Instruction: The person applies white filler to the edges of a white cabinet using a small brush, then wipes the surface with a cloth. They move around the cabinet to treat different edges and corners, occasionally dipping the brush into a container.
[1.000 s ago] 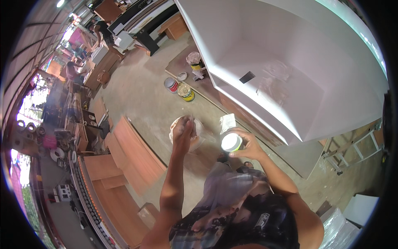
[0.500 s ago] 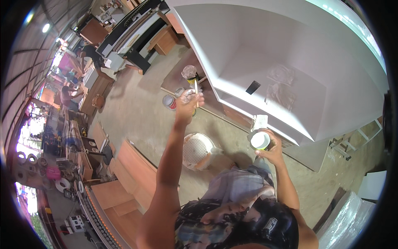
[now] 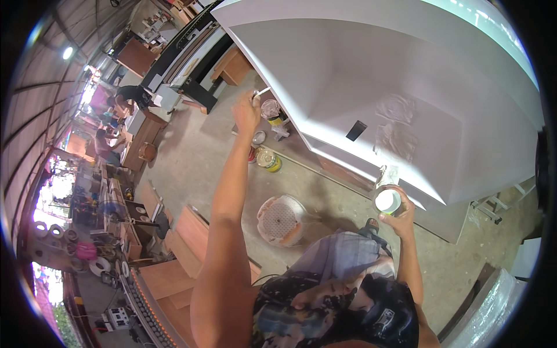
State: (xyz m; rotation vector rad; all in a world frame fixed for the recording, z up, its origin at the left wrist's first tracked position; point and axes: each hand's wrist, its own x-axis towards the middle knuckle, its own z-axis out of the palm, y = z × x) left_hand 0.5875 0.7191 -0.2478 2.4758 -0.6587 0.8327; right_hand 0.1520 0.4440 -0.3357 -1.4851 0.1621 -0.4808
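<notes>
Gripping a small white tub [image 3: 387, 201] by its side, R hand [image 3: 401, 217] holds it mouth-up, prob. so nothing spills. L hand [image 3: 248, 113], out ahead, pinches a thin pale stick [image 3: 264, 91], prob. for control; tip's near edge of white cabinet [image 3: 348, 52], contact unclear. Tub's w/in R fingers' curl, well apart from L hand; covered can [image 3: 270, 108] just right of L hand.

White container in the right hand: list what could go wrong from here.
The white container in the right hand might spill if tilted, though its contents are unclear. The thin white stick in the left hand appears near the edge of the white cabinet and could mark it. A step left might catch the round stool.
</notes>
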